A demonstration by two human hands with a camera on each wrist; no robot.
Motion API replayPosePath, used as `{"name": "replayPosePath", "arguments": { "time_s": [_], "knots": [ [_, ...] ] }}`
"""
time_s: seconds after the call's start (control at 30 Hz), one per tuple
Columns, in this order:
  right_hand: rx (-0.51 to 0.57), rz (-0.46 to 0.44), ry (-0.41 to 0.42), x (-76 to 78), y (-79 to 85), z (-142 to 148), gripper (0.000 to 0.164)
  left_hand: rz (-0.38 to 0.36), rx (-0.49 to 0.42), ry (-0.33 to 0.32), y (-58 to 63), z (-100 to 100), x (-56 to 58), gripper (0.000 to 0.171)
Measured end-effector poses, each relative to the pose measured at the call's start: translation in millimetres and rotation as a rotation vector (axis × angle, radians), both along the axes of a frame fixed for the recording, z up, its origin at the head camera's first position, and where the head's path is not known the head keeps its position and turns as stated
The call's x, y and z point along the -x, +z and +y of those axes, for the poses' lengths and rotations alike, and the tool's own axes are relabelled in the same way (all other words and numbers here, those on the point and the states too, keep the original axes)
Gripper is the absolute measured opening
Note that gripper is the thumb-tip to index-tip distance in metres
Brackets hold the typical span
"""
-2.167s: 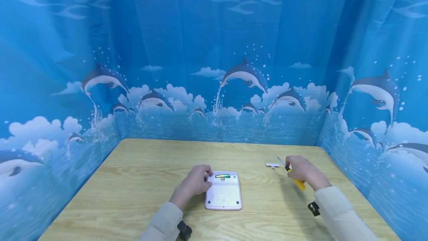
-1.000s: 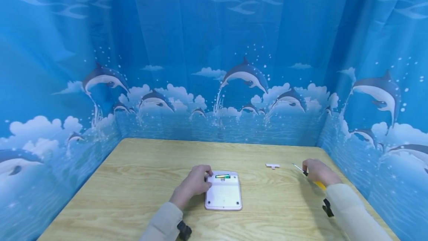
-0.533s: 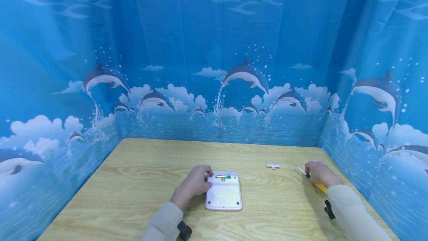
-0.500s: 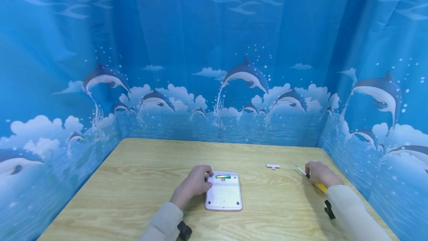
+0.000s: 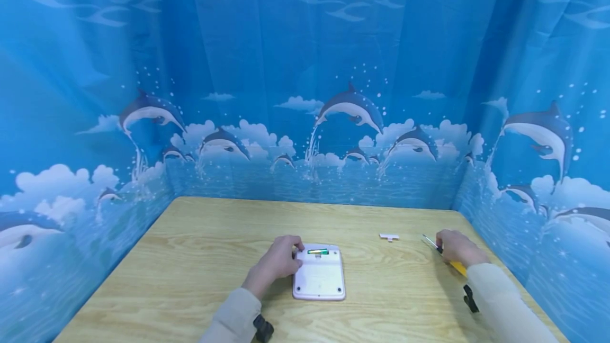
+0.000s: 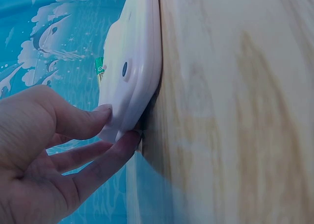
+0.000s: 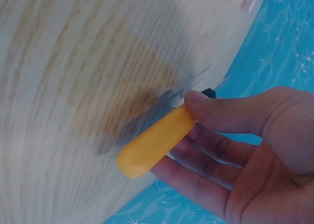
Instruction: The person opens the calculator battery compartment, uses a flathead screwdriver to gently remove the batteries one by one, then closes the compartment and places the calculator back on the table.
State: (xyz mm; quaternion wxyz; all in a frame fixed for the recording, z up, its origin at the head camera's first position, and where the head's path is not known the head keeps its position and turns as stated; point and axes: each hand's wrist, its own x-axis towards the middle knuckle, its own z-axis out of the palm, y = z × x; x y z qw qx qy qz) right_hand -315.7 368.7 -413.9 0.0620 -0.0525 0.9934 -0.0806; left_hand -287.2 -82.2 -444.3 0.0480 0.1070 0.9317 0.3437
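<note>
A white device that looks like a desk calculator (image 5: 318,278) lies back side up on the table, its battery slot uncovered. In that slot sits a green battery (image 5: 317,251). My left hand (image 5: 276,259) pinches the calculator's upper left corner; the left wrist view shows the thumb (image 6: 91,121) on the upper face and a finger at the lower edge. Toward the table's right side, my right hand (image 5: 457,247) holds a screwdriver by its yellow handle (image 7: 157,143). Its thin metal shaft (image 5: 430,240) points to the far left. A small white battery cover (image 5: 389,237) lies between the calculator and screwdriver.
The wooden table (image 5: 214,237) has a blue dolphin-print curtain (image 5: 267,94) along its back and sides. Black straps with small mounts (image 5: 263,328) are on both wrists.
My right hand has moved to the right with the screwdriver, away from the battery cover, and has barely moved in the last half second. The left hand and calculator have stayed in place.
</note>
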Motion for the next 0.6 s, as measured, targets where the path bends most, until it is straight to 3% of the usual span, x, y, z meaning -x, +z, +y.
{"name": "replayPosePath", "arguments": {
  "time_s": [0.6],
  "knots": [
    [0.020, 0.002, 0.014, -0.2, -5.2, 3.5, 0.023, -0.017, -0.010, 0.017, -0.5, 0.2, 0.1, 0.024]
  ]
}}
